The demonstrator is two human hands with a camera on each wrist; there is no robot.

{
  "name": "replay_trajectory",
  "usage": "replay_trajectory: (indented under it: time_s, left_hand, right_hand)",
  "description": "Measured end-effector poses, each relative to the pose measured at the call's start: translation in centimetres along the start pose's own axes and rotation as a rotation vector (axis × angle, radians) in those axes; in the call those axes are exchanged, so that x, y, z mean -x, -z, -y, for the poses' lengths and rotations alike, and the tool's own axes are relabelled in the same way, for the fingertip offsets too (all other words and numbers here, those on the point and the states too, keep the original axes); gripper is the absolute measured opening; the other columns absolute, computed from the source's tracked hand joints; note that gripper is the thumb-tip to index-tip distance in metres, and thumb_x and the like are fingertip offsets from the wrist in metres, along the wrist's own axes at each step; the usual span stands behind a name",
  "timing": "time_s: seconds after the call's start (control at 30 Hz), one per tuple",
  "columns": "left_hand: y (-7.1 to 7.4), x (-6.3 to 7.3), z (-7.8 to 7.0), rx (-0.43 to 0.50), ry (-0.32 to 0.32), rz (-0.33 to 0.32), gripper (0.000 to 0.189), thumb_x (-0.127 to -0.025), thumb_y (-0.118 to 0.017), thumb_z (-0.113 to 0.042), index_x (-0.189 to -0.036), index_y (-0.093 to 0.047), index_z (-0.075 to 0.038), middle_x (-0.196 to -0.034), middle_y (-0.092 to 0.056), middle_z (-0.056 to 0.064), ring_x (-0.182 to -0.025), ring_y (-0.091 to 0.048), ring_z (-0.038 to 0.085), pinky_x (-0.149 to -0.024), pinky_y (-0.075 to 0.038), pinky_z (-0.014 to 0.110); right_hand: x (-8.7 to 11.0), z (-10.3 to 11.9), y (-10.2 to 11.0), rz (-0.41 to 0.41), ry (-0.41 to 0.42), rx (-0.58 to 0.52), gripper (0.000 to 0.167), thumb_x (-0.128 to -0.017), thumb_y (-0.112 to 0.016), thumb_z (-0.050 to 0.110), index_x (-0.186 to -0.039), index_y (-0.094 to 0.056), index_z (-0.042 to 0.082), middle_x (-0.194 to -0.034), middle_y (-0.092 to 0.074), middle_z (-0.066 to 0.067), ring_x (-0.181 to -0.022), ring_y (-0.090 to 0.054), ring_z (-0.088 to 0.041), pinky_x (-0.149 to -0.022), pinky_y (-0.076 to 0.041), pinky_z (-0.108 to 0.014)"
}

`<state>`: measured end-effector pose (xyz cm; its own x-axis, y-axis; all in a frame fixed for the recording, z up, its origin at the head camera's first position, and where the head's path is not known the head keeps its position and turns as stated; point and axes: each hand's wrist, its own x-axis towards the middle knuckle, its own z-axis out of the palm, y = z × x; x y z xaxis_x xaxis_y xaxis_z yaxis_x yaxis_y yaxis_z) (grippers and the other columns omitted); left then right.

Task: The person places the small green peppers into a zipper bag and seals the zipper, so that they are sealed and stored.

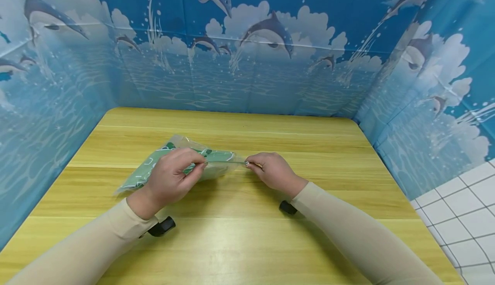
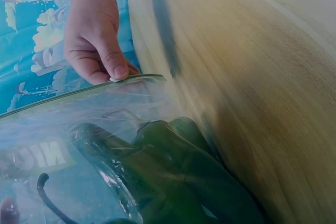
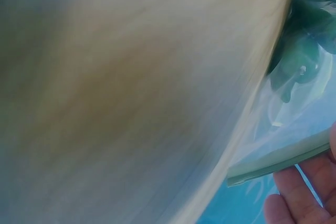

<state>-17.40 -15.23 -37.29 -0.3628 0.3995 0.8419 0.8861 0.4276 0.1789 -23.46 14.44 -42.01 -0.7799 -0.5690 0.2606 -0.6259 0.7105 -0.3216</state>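
A clear zip bag printed in green and white lies tilted on the table at left of centre. Through its plastic, several green peppers show in the left wrist view. The left hand pinches the bag's top edge between thumb and fingers. At the right end of that edge, the right hand pinches the green zip strip, and the strip runs taut between the hands. A small white piece shows at the right fingertips. The left hand covers part of the bag in the head view.
The wood-grain table spreads under both arms. A blue dolphin-print curtain encloses its back and sides. Black devices sit at the wrists, and white tiles show at the lower right.
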Motion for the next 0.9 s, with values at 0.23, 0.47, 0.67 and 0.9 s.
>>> replay_trajectory:
  time_s: [0.23, 0.47, 0.67, 0.9]
  left_hand:
    - [0.07, 0.06, -0.06, 0.004, -0.005, -0.013, 0.010, -0.095, -0.066, 0.000, -0.092, -0.072, -0.009, -0.083, -0.070, 0.000, -0.070, -0.059, 0.012, -0.065, -0.050, 0.030]
    - [0.15, 0.03, -0.12, 0.006, -0.001, -0.019, 0.011, -0.091, -0.068, 0.003, -0.092, -0.072, -0.008, -0.083, -0.071, 0.001, -0.072, -0.061, 0.013, -0.067, -0.052, 0.030]
    - [0.18, 0.08, -0.15, 0.003, 0.010, -0.018, 0.012, -0.090, -0.068, 0.003, -0.092, -0.072, -0.008, -0.084, -0.071, 0.001, -0.073, -0.061, 0.013, -0.067, -0.052, 0.031]
    - [0.17, 0.15, -0.20, -0.007, 0.007, -0.024, 0.012, -0.090, -0.069, 0.003, -0.092, -0.072, -0.008, -0.085, -0.072, 0.002, -0.074, -0.063, 0.014, -0.068, -0.053, 0.032]
  right_hand:
    - [0.05, -0.07, 0.11, 0.004, -0.005, -0.001, 0.019, -0.104, -0.067, 0.022, -0.117, -0.080, 0.016, -0.113, -0.081, -0.001, -0.105, -0.077, -0.017, -0.090, -0.062, -0.038]
    - [0.11, -0.33, 0.12, 0.010, -0.012, -0.002, 0.020, -0.104, -0.067, 0.022, -0.119, -0.080, 0.016, -0.115, -0.081, -0.002, -0.108, -0.077, -0.019, -0.093, -0.062, -0.040]
    - [0.09, -0.50, 0.03, 0.023, -0.023, -0.002, 0.022, -0.105, -0.066, 0.023, -0.121, -0.079, 0.016, -0.117, -0.080, -0.002, -0.111, -0.076, -0.020, -0.095, -0.062, -0.040]
    - [0.11, -0.34, 0.30, 0.023, -0.019, 0.002, 0.021, -0.105, -0.067, 0.022, -0.120, -0.079, 0.015, -0.117, -0.080, -0.002, -0.110, -0.076, -0.020, -0.094, -0.062, -0.040]
